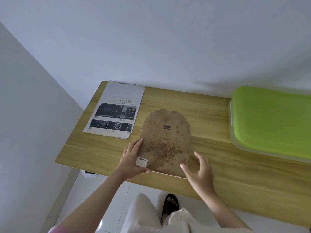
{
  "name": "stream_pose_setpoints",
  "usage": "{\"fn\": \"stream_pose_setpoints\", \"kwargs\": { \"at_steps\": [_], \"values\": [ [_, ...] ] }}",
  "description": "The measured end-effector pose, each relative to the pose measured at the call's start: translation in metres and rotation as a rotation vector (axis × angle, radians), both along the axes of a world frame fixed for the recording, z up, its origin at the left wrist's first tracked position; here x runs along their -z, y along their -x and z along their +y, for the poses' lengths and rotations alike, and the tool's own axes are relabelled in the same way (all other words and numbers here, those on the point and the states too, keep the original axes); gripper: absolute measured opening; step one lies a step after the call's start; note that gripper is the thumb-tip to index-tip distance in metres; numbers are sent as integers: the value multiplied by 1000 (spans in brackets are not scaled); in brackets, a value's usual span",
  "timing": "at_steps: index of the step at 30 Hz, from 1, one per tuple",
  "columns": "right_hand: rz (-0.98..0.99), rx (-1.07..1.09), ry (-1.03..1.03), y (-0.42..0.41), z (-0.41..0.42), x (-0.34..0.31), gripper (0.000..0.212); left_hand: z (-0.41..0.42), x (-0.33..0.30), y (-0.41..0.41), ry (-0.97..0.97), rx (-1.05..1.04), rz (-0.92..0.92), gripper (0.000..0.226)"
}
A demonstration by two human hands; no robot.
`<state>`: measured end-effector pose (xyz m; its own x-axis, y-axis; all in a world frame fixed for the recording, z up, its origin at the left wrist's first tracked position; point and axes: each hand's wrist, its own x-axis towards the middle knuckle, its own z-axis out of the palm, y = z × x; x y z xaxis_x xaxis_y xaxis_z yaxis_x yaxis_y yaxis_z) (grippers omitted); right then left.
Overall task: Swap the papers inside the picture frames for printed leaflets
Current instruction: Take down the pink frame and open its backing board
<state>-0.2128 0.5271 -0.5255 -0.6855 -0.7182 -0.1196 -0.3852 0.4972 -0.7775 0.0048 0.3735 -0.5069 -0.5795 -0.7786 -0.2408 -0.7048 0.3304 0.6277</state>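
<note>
Two hands work the face-down frame: left hand grips its edge, right hand hovers spread beside it. Next: lift the backing.

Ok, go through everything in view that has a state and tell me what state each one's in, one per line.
picture frame: lying face down on the table, stained backing board up, still fitted.
leaflet: flat on the table beside the frame, printed side up, not yet inserted.
green-lidded box: lid on.
left hand: gripping the frame's left edge.
right hand: open, fingers spread at the frame's lower right corner.
</note>
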Motion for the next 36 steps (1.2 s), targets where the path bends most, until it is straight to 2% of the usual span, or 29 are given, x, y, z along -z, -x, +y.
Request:
{"fn": "stream_pose_setpoints", "kwargs": {
  "at_steps": [5,14,23,29,36],
  "values": [
    [43,-103,-79,-18,1,1,80,1,1,-1,-2,-11,10,130],
    [-3,-61,-131,-41,-32,-5,73,-32,-6,-22,-95,8,17,135],
    [-80,6,-75,-69,-68,-15,71,-70,-23,-34,5,52,-62,128],
    [-182,92,2,-41,-60,-32,82,-61,-36,1,82,87,9,123],
    [-165,186,-56,21,-9,-35,78,-11,-35,69,3,171,74,103]
  ]
}}
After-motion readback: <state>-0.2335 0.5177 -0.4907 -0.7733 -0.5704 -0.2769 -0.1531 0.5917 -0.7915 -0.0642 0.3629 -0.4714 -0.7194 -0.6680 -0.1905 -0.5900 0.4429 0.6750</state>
